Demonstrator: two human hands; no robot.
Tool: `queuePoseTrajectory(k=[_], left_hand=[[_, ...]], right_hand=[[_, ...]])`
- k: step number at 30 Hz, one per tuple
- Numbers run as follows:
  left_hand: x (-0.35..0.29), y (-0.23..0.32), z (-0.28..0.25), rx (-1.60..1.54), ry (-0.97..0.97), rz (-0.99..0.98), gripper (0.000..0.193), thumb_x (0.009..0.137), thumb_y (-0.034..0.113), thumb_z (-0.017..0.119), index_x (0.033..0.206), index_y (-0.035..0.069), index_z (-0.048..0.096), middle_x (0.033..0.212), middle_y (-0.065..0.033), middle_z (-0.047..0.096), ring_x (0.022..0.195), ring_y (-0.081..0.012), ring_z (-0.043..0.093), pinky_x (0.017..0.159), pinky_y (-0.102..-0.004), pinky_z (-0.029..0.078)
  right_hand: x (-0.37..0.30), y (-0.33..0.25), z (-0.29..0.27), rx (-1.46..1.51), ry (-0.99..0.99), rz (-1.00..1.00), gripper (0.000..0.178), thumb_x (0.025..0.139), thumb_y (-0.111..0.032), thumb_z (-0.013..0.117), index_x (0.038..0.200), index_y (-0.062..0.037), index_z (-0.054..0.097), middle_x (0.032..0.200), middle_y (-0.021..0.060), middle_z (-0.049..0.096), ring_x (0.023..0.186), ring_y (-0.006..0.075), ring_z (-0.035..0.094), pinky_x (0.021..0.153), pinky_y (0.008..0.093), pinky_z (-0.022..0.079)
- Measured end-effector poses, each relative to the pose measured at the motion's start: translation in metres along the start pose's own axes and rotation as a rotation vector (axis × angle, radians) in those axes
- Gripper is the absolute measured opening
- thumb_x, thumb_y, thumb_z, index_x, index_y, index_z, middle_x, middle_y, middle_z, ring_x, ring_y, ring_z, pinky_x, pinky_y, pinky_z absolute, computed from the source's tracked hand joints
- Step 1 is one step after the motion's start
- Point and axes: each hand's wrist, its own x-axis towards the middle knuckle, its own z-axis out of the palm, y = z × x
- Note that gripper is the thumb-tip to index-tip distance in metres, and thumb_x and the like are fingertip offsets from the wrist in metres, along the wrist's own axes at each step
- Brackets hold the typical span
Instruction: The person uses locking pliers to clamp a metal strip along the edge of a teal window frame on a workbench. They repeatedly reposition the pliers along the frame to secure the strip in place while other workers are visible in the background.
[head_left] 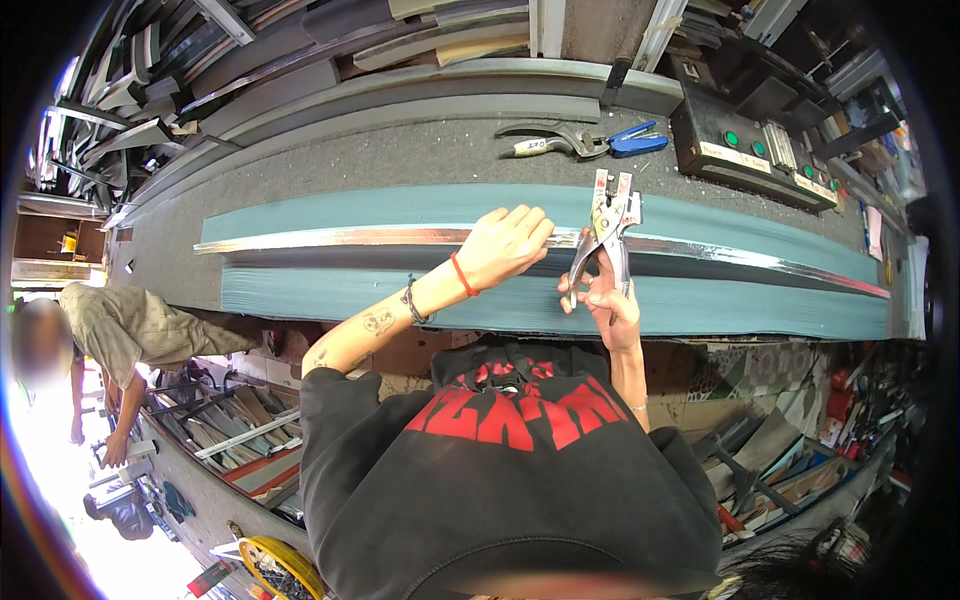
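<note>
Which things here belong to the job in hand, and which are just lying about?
In the job, seemingly:
- metal pliers in the right hand
- shiny strip at the left hand
- teal panels alongside it

Lying about, apparently:
- dark-handled tool
- blue tool
- black button box

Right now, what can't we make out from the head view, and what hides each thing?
In the head view:
Whatever the left hand may hold: hidden by its own curled fingers.
Part of the shiny strip: covered by the left hand and the silver pliers.
The yellow wheel's lower part: cut off by the bottom edge.
The co-worker's head: blurred.
</note>
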Motion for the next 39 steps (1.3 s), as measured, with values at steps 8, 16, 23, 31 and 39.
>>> queuePoseTrajectory(k=[8,16,23,31,39], left_hand=[[-0.047,0.060,0.003,-0.654,0.133,-0.511,0.015,0.082,0.023,0.063,0.087,0.009,0.060,0.083,-0.0037,0.056,0.067,-0.0133,0.052,0.057,-0.0284,0.040],[-0.051,0.070,0.053,-1.775,0.301,-1.250,0.034,0.089,0.034,0.059,0.094,0.000,0.058,0.074,-0.0048,0.057,0.053,-0.0071,0.048,0.045,-0.0203,0.033],[-0.043,0.055,0.051,-1.822,0.135,-1.355,0.027,0.085,0.028,0.059,0.094,0.003,0.057,0.079,-0.0017,0.054,0.063,-0.0089,0.050,0.048,-0.0225,0.035],[-0.035,0.027,0.030,-1.391,-0.214,-0.863,0.052,0.093,0.050,0.040,0.087,0.001,0.058,0.074,-0.0010,0.049,0.070,-0.0086,0.043,0.066,-0.0217,0.038],[-0.030,0.028,0.029,-1.498,-0.224,-0.946,0.039,0.094,0.039,0.048,0.099,0.003,0.060,0.070,-0.0007,0.050,0.076,-0.0103,0.053,0.070,-0.0239,0.043]], right_hand=[[-0.014,0.017,-0.010,0.074,0.018,0.009,0.077,0.067,-0.008,0.049,0.139,0.0009,0.024,0.141,0.0122,0.032,0.086,0.0285,0.055,0.058,0.0371,0.047],[-0.035,0.024,-0.010,0.197,0.009,0.059,0.076,0.066,-0.009,0.050,0.138,0.0026,0.026,0.135,0.0152,0.037,0.087,0.0284,0.057,0.058,0.0356,0.048],[-0.038,0.022,-0.006,-0.047,-0.006,0.070,0.075,0.068,-0.011,0.055,0.137,0.0003,0.028,0.124,0.0157,0.045,0.084,0.0207,0.056,0.063,0.0318,0.047],[-0.095,0.044,0.026,-0.436,0.136,0.152,0.097,0.059,-0.005,0.065,0.144,-0.0038,0.017,0.124,0.0088,0.042,0.094,0.0147,0.043,0.083,0.0280,0.039],[-0.105,0.041,0.028,-0.503,0.169,0.253,0.100,0.058,-0.015,0.066,0.144,-0.0023,0.017,0.131,0.0128,0.033,0.109,0.0245,0.041,0.097,0.0323,0.033]])
